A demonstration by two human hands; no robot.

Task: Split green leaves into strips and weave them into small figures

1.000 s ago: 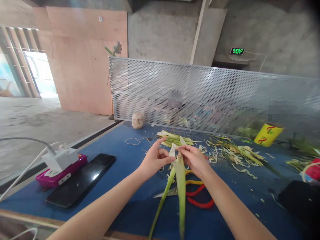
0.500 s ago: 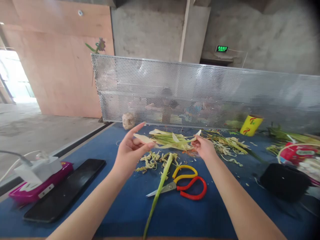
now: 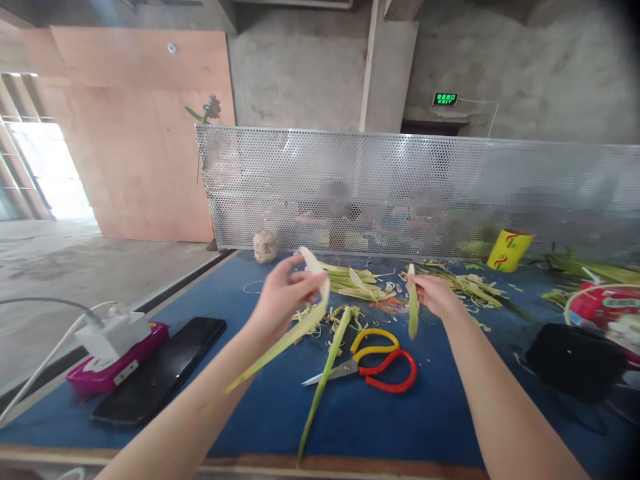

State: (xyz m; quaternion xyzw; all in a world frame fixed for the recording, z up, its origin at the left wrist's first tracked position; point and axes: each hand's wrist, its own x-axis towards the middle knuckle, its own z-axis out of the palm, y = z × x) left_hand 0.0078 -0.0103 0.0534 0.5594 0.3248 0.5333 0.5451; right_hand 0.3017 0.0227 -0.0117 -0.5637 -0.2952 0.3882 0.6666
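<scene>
Pale green leaf strip [image 3: 295,333] is in our left hand [image 3: 281,295], pinched between thumb and fingers near its whitish upper end, tail hanging down over the forearm. Right hand [image 3: 436,293] is closed on a shorter leaf piece [image 3: 413,312], pinched near the top, green end down. The two pieces are well apart, both above the blue table [image 3: 400,433]. Progress, our read: splitting of these two looks done, and the curly shavings [image 3: 356,321] under and between the hands point to a fair amount of stripping done too. Left, as far as we can see: a leaf pile [image 3: 367,288] lies behind the shavings, whole-looking; another heap of leaves and scraps [image 3: 477,287] sits past the right hand. One green stalk [image 3: 325,380] is loose on the table, lying across the blades of the scissors [image 3: 351,366], neither in hand. No finished piece that we can identify, so can't call an overall percentage. Black phone [image 3: 160,370] is off to the left, yellow roll [image 3: 509,252] at the far right.
</scene>
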